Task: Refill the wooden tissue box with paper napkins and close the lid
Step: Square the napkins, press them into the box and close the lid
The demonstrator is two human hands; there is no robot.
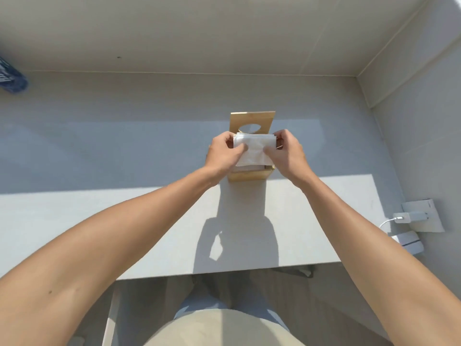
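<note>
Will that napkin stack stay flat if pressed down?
Probably not: the napkin stack looks soft, its top sheet creased under the left hand and right hand. Likely light, so it may spring above the wooden box.

one head-worn wide view looks steeply down, close over the table point(149, 221).

Your napkin stack point(253, 151) sits in the wooden tissue box point(249, 175); its lid point(252, 120) stands behind, apparently upright.

The light wooden tissue box point(249, 175) stands with its oval-holed lid point(252, 122) upright, white napkins point(254, 151) stacked at its mouth.
</note>
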